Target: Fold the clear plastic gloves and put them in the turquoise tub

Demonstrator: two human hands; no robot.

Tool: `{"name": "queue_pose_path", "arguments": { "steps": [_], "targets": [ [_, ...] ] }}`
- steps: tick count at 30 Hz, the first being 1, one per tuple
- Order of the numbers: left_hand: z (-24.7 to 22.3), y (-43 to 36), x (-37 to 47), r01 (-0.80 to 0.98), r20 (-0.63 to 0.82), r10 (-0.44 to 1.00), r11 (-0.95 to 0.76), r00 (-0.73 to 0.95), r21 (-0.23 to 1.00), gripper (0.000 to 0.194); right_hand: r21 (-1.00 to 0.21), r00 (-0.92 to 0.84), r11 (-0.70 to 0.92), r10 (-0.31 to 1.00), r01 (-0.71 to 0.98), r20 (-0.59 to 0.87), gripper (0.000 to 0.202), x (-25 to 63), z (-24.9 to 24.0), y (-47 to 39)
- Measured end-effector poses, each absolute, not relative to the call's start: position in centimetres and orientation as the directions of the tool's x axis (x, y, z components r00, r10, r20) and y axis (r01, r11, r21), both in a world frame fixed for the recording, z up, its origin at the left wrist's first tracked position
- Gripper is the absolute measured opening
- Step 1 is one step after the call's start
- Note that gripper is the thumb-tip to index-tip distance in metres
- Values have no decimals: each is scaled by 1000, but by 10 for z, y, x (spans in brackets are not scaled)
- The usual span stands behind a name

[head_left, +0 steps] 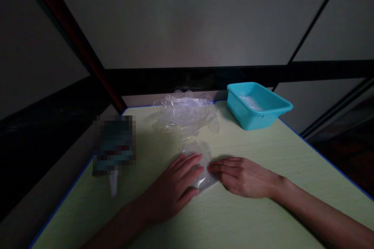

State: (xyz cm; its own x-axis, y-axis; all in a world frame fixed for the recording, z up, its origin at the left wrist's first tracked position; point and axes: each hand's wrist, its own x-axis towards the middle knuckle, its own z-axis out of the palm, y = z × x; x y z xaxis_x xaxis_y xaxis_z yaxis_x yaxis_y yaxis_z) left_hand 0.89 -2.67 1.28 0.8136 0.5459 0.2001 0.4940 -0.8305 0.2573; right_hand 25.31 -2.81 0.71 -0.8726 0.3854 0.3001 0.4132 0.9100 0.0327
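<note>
A thin clear plastic glove [203, 181] lies folded flat on the table in front of me. My left hand [175, 186] rests on its left side, fingers spread and lying flat. At the right edge of the glove, my right hand [241, 175] has its fingers pressed together, with the fingertips gripping the plastic. Just beyond both hands sits a loose, crumpled pile of clear disposable gloves [187, 114], some with finger shapes showing.
A turquoise plastic basket [248, 118] stands at the back right, with some clear plastic inside. At the left edge lies a blurred-out dark green packet [113, 146], a pale strip sticking out. The pale green table [277, 151] has blue edging and meets cabinet panels behind.
</note>
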Motion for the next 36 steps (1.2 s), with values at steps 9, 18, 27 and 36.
{"name": "queue_pose_path", "arguments": {
  "steps": [9, 18, 27, 36],
  "targets": [
    [13, -27, 12, 391, 380, 527, -839, 761, 379, 18, -93, -849, 897, 439, 432, 295, 18, 254, 17, -29],
    [18, -28, 14, 322, 462, 460, -881, 759, 347, 22, -244, -803, 846, 530, 475, 272, 17, 255, 20, -28],
    [8, -27, 14, 364, 411, 584, -787, 700, 498, 14, -425, -765, 799, 568, 425, 304, 15, 255, 19, -32],
    [12, -30, 19, 424, 270, 743, -597, 613, 681, 15, -488, -766, 777, 573, 396, 292, 18, 255, 15, -31]
  ]
}}
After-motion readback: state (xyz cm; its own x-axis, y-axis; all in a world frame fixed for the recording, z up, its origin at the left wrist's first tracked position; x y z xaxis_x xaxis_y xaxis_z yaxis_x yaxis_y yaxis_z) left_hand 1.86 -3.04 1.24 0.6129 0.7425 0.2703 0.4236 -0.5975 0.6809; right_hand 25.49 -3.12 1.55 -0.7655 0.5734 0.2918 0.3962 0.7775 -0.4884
